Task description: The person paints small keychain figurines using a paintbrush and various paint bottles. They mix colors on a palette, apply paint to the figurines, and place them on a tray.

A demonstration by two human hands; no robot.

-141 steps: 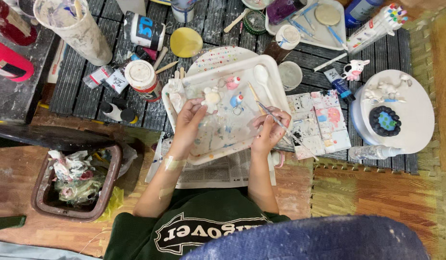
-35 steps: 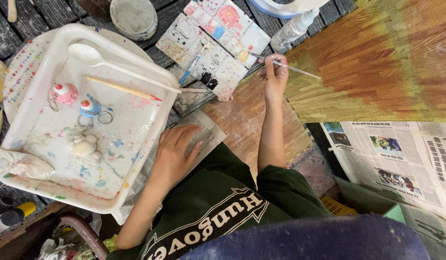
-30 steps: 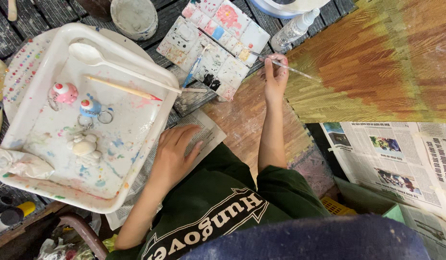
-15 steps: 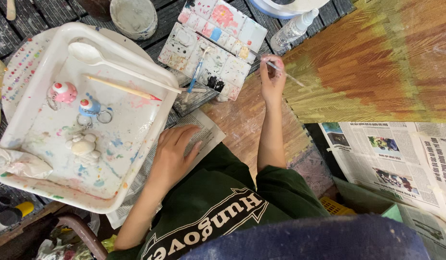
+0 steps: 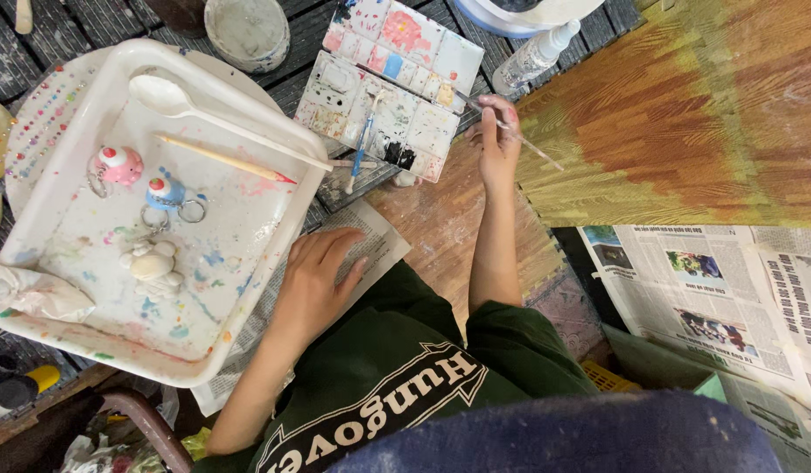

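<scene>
My right hand (image 5: 498,133) holds a thin paintbrush (image 5: 530,144), its tip at the right edge of an open watercolour palette (image 5: 392,83) with stained wells. A blue-handled brush (image 5: 362,151) lies across the palette. My left hand (image 5: 320,273) rests flat on a sheet of newspaper (image 5: 370,247) beside a white plastic tray (image 5: 68,315). In the tray lie a pink figurine (image 5: 119,165), a blue figurine with key rings (image 5: 165,194), an unpainted white figurine (image 5: 151,265), a white spoon (image 5: 164,95) and a wooden brush (image 5: 223,160).
A paint-stained round dish (image 5: 247,31) stands above the tray. A small clear bottle (image 5: 533,60) lies right of the palette. A woven mat (image 5: 686,114) spreads to the right, more newspaper (image 5: 712,289) below it. A crumpled white rag (image 5: 33,294) hangs over the tray's left rim.
My right hand has drawn the brush in from the mat to the palette's right edge. My left hand stays on the newspaper. Earlier both hands were over the tray.
</scene>
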